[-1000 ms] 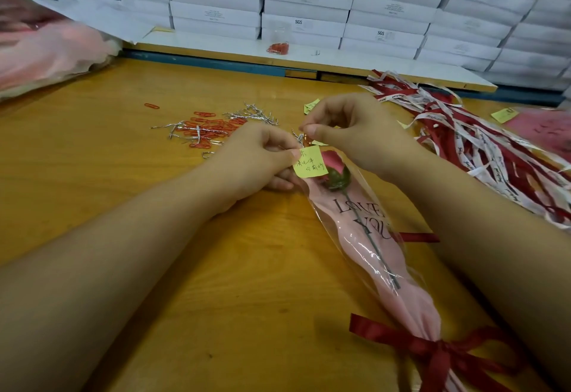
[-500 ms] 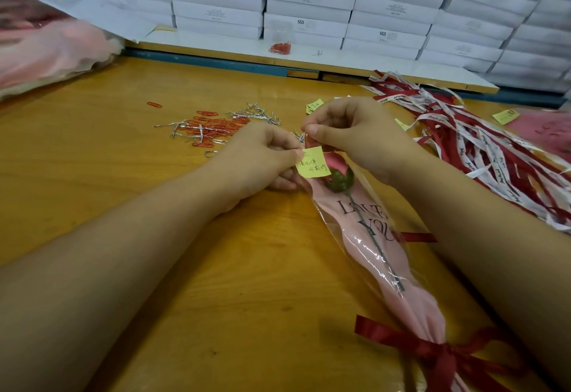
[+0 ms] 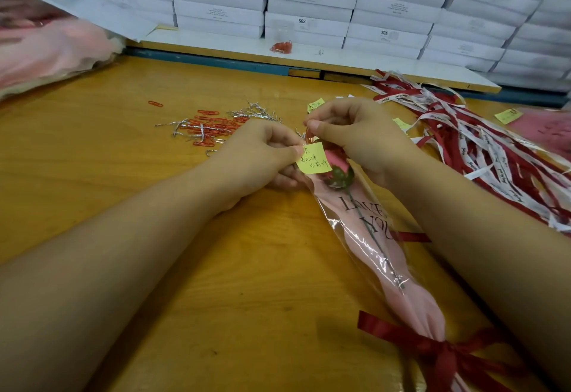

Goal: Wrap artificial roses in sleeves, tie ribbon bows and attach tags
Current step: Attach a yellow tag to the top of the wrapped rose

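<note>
Hardly any shift; left fingers (image 3: 290, 153) in pinch on tag (image 3: 315, 163); right fingers (image 3: 319, 129) likewise on red clip (image 3: 310, 137) above

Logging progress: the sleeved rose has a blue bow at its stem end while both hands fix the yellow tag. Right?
Not blue: the head view shows a red ribbon bow on the sleeved rose at its stem end; left hand and right hand fix the yellow tag.

Both bare forearms reach forward, hands nearly touching. The left hand (image 3: 259, 156) curls, pinching a yellow tag (image 3: 315, 163). The right hand (image 3: 352, 132) curls too, thumb and forefinger pinching what may be a clip (image 3: 309, 137).
</note>
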The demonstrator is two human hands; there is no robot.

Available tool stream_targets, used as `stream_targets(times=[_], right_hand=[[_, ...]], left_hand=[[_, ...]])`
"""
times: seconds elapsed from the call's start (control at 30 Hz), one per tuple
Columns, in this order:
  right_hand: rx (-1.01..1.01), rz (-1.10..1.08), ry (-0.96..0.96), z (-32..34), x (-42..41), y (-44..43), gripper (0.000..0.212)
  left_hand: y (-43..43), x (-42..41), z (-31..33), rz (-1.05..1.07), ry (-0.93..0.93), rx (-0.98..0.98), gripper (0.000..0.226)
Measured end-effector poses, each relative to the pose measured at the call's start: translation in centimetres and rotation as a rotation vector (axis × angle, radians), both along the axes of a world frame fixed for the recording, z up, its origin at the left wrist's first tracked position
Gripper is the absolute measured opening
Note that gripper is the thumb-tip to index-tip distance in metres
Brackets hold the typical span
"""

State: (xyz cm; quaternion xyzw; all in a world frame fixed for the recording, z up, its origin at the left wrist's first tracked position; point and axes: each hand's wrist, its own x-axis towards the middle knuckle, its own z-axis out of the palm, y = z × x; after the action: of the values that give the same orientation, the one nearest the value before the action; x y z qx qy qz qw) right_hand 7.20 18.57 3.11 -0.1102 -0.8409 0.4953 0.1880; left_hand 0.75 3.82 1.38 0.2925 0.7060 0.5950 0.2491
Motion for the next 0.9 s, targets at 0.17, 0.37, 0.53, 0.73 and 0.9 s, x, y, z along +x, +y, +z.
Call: stream_targets(times=[0.17,0.37,0.53,0.73,0.9], right_hand=[[-0.05,0.009,0.001,-0.14,0.2,0.11,0.007],[-0.005,0.008,-0.009,-0.03,0.15,-0.07,0.01],[0.042,-0.012,0.073,0.15,0.36,-0.17,0.011],[0.139,0.025,0.044,0.05,0.5,-0.19,0.016],[0.078,0.044,0.039,0.1,0.49,-0.01,0.016]], left_hand=[[0.03,0.1,-0.13,0.005,0.008,-0.01,0.008],[0.03,0.14,-0.01,0.01,0.03,-0.017,0.01],[0.21,0.22,0.2,0.039,0.001,0.006,0.01],[-0.07,0.42,0.19,0.0,0.013,0.012,0.015],[-0.11,0.35,0.18,0.006,0.027,0.009,0.015]])
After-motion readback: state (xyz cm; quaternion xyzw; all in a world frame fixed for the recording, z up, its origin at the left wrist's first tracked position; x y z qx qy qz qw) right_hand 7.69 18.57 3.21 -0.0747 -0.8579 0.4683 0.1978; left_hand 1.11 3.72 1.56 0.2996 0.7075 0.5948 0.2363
